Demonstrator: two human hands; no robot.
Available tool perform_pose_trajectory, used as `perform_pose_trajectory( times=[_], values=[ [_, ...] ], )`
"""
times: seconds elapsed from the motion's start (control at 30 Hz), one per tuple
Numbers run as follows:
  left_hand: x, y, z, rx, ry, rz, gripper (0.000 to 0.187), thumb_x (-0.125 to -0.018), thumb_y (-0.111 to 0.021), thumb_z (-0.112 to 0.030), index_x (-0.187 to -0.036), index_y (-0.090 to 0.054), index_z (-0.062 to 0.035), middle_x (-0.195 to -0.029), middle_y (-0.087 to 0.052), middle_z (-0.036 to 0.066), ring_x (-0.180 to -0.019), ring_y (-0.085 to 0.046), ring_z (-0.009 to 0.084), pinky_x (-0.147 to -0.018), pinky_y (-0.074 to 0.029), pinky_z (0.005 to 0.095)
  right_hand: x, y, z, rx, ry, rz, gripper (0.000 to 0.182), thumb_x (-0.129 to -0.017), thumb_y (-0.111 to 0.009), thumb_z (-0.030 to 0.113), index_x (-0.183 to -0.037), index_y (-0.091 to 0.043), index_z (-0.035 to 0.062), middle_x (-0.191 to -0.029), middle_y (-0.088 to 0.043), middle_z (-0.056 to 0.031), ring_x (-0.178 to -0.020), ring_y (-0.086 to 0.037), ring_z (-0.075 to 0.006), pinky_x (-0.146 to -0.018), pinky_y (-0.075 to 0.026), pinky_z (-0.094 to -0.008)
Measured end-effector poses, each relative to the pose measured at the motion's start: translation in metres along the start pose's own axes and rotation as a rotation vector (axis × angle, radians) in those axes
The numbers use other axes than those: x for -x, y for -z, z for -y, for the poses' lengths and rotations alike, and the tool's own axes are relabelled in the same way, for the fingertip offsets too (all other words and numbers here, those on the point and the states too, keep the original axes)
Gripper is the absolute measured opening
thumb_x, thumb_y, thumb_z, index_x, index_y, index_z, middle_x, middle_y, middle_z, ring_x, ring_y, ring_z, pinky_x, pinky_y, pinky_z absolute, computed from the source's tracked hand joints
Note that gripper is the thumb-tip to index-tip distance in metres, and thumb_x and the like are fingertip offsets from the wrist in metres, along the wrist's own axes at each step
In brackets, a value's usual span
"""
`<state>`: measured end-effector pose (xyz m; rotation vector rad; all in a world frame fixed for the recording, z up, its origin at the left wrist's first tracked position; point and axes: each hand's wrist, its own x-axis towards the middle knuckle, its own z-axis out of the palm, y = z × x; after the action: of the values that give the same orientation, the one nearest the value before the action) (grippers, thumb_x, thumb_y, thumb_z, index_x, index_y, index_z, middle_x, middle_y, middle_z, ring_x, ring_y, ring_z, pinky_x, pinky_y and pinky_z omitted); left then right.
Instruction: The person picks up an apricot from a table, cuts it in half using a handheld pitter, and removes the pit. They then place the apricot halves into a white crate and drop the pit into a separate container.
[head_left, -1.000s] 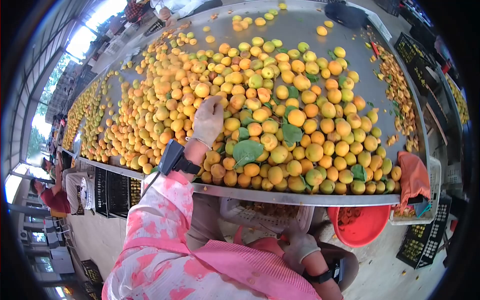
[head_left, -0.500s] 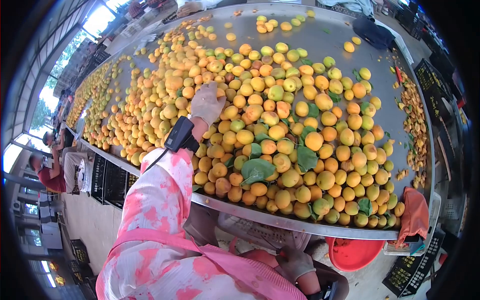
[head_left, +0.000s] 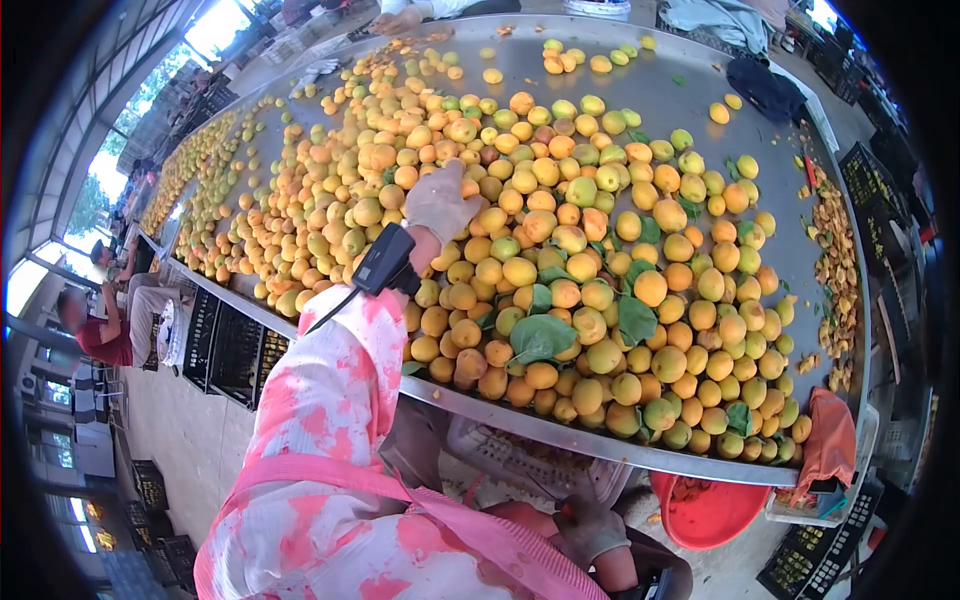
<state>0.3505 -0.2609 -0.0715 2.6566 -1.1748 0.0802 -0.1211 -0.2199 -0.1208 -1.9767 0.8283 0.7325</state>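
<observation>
Yellow-orange apricots (head_left: pixel 566 293), some greenish, are heaped over a metal table (head_left: pixel 640 85). My left hand (head_left: pixel 440 207), in a pale glove, reaches into the middle of the heap with its fingers curled down among the fruit; its fingertips are hidden. A black device (head_left: pixel 383 258) is strapped at that wrist. Low near my lap, my right hand (head_left: pixel 592 530), also gloved, is closed around a small dark object that I cannot make out. Green leaves (head_left: pixel 541 338) lie on the apricots between my left hand and the table's near edge.
Apricot halves (head_left: pixel 835 270) are strewn along the table's right side. A red basin (head_left: pixel 710 512) stands below the near edge, beside an orange cloth (head_left: pixel 828 435). Black crates (head_left: pixel 235 345) sit under the table's left part. Across the table is a co-worker's hand (head_left: pixel 398 20).
The view has shifted, so the table and fruit appear farther right. My left hand stays at about the same spot in the heap, and my right hand stays low. More of the co-worker's hands shows.
</observation>
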Motion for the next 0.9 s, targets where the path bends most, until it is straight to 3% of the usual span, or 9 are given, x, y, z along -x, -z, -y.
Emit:
perform_pose_trajectory(
  times=[0.17,0.3,0.37,0.47,0.57,0.6,0.7,0.83,0.9],
  values=[
    [0.042,0.021,-0.003,0.416,-0.120,0.276,0.035,-0.092,-0.054,-0.037,-0.105,-0.066,-0.0060,-0.103,-0.065,0.018,-0.098,-0.061,0.0336,-0.087,-0.049,0.0378,0.002,-0.014,-0.008,-0.003,0.019,-0.008,0.038,-0.085,-0.059,0.043,-0.112,-0.067,0.0178,-0.126,-0.058,-0.0183,-0.103,-0.064,-0.0381,-0.091,-0.050,-0.0460],
    [0.071,0.040,-0.020,0.620,-0.146,0.467,0.045,-0.096,-0.054,-0.043,-0.112,-0.065,-0.0022,-0.102,-0.066,0.016,-0.099,-0.063,0.0264,-0.086,-0.048,0.0365,0.001,-0.013,-0.007,-0.006,0.072,-0.024,0.037,-0.084,-0.061,0.042,-0.111,-0.068,0.0174,-0.140,-0.046,-0.0172,-0.106,-0.063,-0.0375,-0.092,-0.050,-0.0459],
    [0.067,0.038,-0.020,0.615,-0.277,0.417,0.048,-0.098,-0.053,-0.044,-0.111,-0.065,0.0005,-0.099,-0.067,0.015,-0.094,-0.064,0.0241,-0.082,-0.049,0.0357,-0.003,-0.014,-0.011,-0.014,0.096,-0.034,0.037,-0.084,-0.062,0.042,-0.110,-0.069,0.0172,-0.149,-0.036,-0.0161,-0.107,-0.062,-0.0371,-0.093,-0.050,-0.0458],
    [0.046,0.042,-0.035,0.595,-0.156,0.405,0.038,-0.098,-0.054,-0.035,-0.112,-0.064,-0.0015,-0.099,-0.068,0.014,-0.081,-0.067,0.0258,-0.077,-0.052,0.0338,-0.014,-0.022,-0.020,0.029,0.080,-0.045,0.035,-0.083,-0.063,0.041,-0.108,-0.070,0.0170,-0.155,-0.025,-0.0143,-0.110,-0.061,-0.0371,-0.094,-0.049,-0.0459],
    [0.016,0.009,-0.027,0.444,-0.542,0.087,0.032,-0.096,-0.056,-0.027,-0.112,-0.064,-0.0017,-0.101,-0.067,0.016,-0.085,-0.066,0.0294,-0.078,-0.052,0.0356,-0.017,-0.020,-0.021,0.018,0.059,-0.049,0.034,-0.083,-0.063,0.041,-0.107,-0.070,0.0174,-0.155,-0.026,-0.0145,-0.110,-0.061,-0.0378,-0.094,-0.049,-0.0462],
    [0.010,0.011,-0.040,0.580,-0.325,0.169,0.031,-0.092,-0.059,-0.024,-0.113,-0.063,-0.0013,-0.103,-0.066,0.017,-0.090,-0.065,0.0317,-0.080,-0.052,0.0377,-0.016,-0.019,-0.023,-0.008,0.052,-0.054,0.035,-0.083,-0.062,0.043,-0.107,-0.069,0.0177,-0.154,-0.027,-0.0151,-0.110,-0.061,-0.0374,-0.093,-0.049,-0.0461],
    [-0.006,0.002,-0.064,0.595,-0.176,0.144,0.034,-0.090,-0.060,-0.025,-0.116,-0.062,-0.0026,-0.108,-0.065,0.018,-0.095,-0.065,0.0328,-0.083,-0.051,0.0390,-0.015,-0.014,-0.027,-0.046,0.024,-0.054,0.037,-0.084,-0.061,0.045,-0.108,-0.069,0.0186,-0.146,-0.039,-0.0163,-0.106,-0.063,-0.0364,-0.092,-0.050,-0.0460],
    [-0.028,-0.012,-0.089,0.514,-0.267,0.094,0.045,-0.090,-0.061,-0.034,-0.123,-0.059,-0.0028,-0.115,-0.064,0.019,-0.103,-0.062,0.0335,-0.089,-0.049,0.0401,-0.009,-0.001,-0.031,-0.066,-0.032,-0.025,0.036,-0.087,-0.057,0.047,-0.109,-0.068,0.0203,-0.109,-0.068,-0.0159,-0.096,-0.067,-0.0360,-0.085,-0.052,-0.0470],
    [-0.044,-0.026,-0.100,0.473,-0.275,0.070,0.050,-0.090,-0.060,-0.040,-0.124,-0.059,-0.0028,-0.117,-0.063,0.020,-0.108,-0.060,0.0349,-0.092,-0.047,0.0416,-0.008,-0.003,-0.036,-0.080,-0.025,-0.059,0.035,-0.087,-0.056,0.047,-0.109,-0.067,0.0206,-0.099,-0.069,-0.0146,-0.093,-0.067,-0.0363,-0.082,-0.052,-0.0474]
  ],
)
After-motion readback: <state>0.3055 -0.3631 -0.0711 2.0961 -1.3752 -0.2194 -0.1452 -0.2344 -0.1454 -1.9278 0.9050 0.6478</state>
